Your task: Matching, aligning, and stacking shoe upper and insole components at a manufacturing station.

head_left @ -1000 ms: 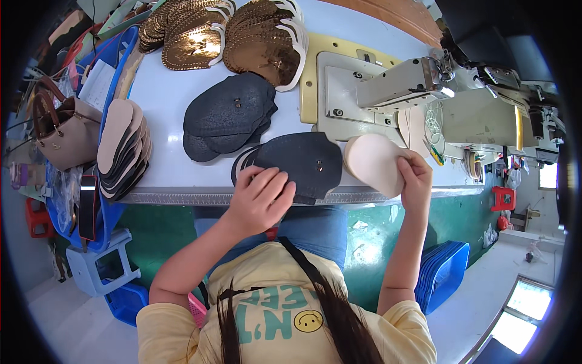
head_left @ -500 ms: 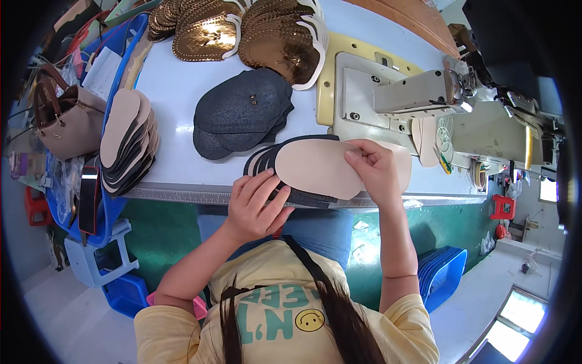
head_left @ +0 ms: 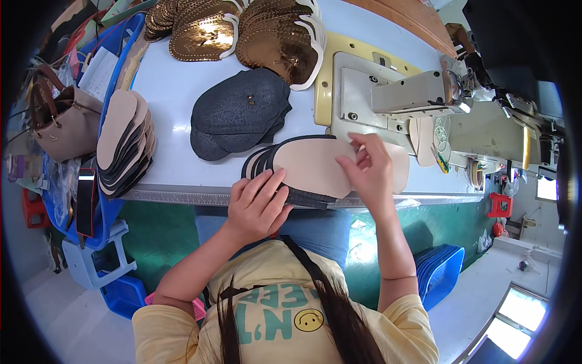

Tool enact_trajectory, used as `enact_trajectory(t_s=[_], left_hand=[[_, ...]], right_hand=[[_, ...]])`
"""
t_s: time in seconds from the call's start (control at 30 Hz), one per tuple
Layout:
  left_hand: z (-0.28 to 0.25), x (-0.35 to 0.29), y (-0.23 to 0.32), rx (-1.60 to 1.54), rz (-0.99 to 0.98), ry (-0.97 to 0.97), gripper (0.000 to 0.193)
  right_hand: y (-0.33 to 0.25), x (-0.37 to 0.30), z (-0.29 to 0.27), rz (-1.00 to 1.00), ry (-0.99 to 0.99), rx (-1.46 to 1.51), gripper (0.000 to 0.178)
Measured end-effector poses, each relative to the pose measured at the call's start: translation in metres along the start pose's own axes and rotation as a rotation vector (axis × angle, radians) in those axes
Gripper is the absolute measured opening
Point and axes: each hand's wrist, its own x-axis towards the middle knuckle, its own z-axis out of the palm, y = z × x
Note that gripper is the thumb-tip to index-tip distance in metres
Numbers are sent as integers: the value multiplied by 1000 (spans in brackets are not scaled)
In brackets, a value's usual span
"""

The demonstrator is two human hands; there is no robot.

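A beige insole-shaped piece (head_left: 312, 167) lies on top of a small stack of dark sole pieces (head_left: 267, 159) at the table's front edge. My right hand (head_left: 368, 173) pinches the beige piece at its right side. My left hand (head_left: 257, 203) presses down on the front edge of the dark stack, fingers spread. A second beige piece (head_left: 399, 167) shows just right of my right hand.
A pile of dark grey pieces (head_left: 239, 112) lies behind the stack, gold sequined pieces (head_left: 276, 33) farther back. A sewing machine (head_left: 412, 94) stands at right. Stacked soles (head_left: 124, 142) fill a blue bin at left, beside a brown handbag (head_left: 60, 121).
My right hand carried the beige piece from the right, near the sewing machine, over onto the dark stack. My left hand stayed on the stack's front edge.
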Motion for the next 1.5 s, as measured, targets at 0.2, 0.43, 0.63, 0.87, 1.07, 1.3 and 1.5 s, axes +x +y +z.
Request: enact_trajectory(t_s=[0.2, 0.43, 0.63, 0.87, 1.07, 1.3, 1.5], left_hand=[[-5, 8, 7, 94, -4, -94, 44], [-24, 33, -16, -306, -77, -43, 30], [-36, 65, -82, -19, -237, -100, 45], [-38, 62, -106, -22, -264, -259, 51], [-41, 68, -79, 150, -140, -58, 44], [-5, 62, 5, 10, 146, -292, 45], [-12, 37, 1, -105, 56, -180, 55]], right_hand=[[-7, -31, 11, -837, 128, -594, 39], [13, -28, -37, -702, 24, -531, 29], [36, 0, -73, -597, 367, -782, 25], [52, -4, -68, -670, 480, -928, 28], [47, -7, -66, -635, 488, -846, 16], [44, -17, -71, -582, 468, -957, 19], [39, -33, -85, -330, 304, -495, 21]])
